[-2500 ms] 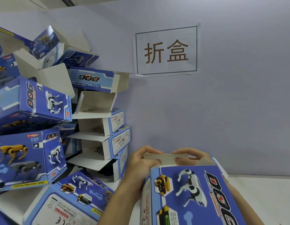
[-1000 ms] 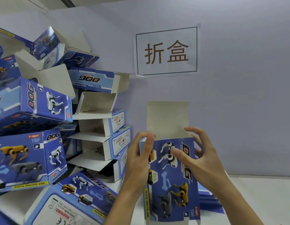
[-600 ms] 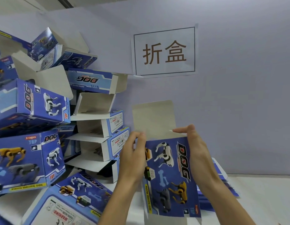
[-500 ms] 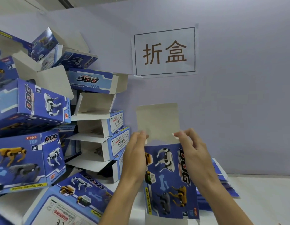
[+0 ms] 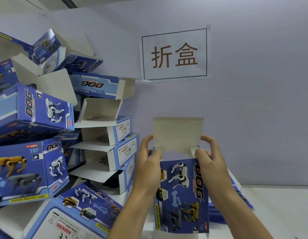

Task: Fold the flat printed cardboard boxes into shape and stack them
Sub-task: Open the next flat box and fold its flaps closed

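I hold a blue printed DOG box (image 5: 183, 192) upright in front of me, its grey top flap (image 5: 178, 133) standing up. My left hand (image 5: 148, 168) grips the box's upper left corner, fingers curled on the small side flap. My right hand (image 5: 211, 163) grips the upper right corner, thumb and fingers on the right side flap. A leaning pile of folded blue boxes (image 5: 38, 159) fills the left side. A stack of flat blue boxes (image 5: 236, 200) lies on the table behind my right forearm.
A white table (image 5: 279, 207) runs to the right below a pale wall. A paper sign (image 5: 174, 54) with two characters hangs on the wall above the box. Several open-ended boxes (image 5: 105, 135) in the pile face me.
The box went from lying tilted toward me to standing upright with its top flap raised. Both hands slid up to the top corners onto the side flaps.
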Motion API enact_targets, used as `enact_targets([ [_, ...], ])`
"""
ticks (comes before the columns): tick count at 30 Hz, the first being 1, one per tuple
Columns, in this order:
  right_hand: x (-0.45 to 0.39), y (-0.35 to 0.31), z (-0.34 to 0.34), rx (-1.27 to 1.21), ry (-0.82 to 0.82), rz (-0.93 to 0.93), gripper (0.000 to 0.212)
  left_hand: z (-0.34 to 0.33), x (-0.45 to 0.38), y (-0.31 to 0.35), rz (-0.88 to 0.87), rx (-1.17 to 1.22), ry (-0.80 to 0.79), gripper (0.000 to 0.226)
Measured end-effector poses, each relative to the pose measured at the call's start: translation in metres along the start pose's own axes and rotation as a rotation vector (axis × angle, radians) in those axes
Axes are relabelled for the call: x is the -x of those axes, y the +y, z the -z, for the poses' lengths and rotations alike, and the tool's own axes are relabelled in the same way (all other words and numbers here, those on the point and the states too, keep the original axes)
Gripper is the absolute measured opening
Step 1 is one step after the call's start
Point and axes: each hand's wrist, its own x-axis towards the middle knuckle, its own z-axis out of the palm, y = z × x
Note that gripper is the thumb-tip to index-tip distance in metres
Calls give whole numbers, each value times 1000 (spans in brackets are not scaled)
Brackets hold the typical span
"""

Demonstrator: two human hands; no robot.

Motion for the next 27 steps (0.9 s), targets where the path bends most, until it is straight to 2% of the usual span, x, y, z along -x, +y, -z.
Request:
enact_targets([
  [3,1,1,-2,33,18,63,21,0,2,3,-48,-19,22,42],
  [5,2,1,-2,45,15,97,23,0,4,4,-63,-2,73,38],
  [8,4,0,-3,-17,-47,98,22,3,7,3,-37,137,64,37],
  [13,7,-1,3,-256,-221,0,50,6,9,7,-22,217,29,47],
  [15,9,-4,5,-287,-262,-30,53,6,8,5,-36,153,-34,37],
  [17,10,-5,3,-196,-266,-3,41,5,6,1,-59,100,-73,10],
  [19,11,-5,1,-139,-251,39,28,6,6,0,-78,88,-96,13],
  [22,12,-4,1,-126,-205,86,27,8,5,-3,-148,74,-147,5],
  [25,11,-5,1,-124,-164,125,23,10,4,-5,-204,40,-166,28],
  [27,10,-5,1,-120,-144,141,19,11,4,-6,-221,24,-158,32],
])
